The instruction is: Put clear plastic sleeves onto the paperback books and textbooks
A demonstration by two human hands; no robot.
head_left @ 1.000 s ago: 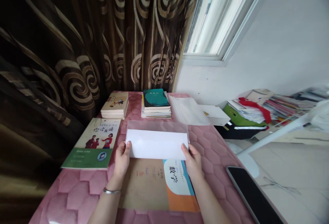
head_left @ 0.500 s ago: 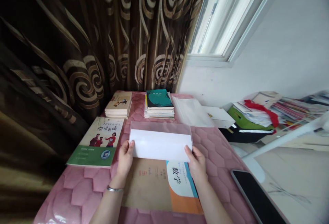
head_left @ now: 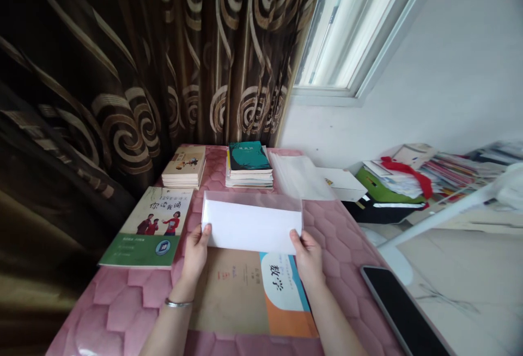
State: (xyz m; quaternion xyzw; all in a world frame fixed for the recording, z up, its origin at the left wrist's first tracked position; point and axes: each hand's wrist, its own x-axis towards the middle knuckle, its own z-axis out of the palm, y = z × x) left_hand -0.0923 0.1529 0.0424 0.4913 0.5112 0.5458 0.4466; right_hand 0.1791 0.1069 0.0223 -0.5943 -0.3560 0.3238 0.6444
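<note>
A clear plastic book cover with a white sheet over most of it is held up between my two hands. My left hand pinches its left end, thumb on top. At the right end, my right hand grips it the same way. Just beneath and nearer to me lies a maths textbook, its brown part on the left and its white, blue and orange part on the right. The cover's near edge overlaps the book's far edge in view; whether they touch, I cannot tell.
A green-and-cream book lies left on the pink padded tabletop. Behind stand a stack of tan books, a teal-topped stack and clear plastic sheets. A phone lies at the right edge, beside a white lamp.
The whole view has shifted slightly, so things sit a little further left. Both hands keep hold of the plastic cover in nearly the same pose over the textbook.
</note>
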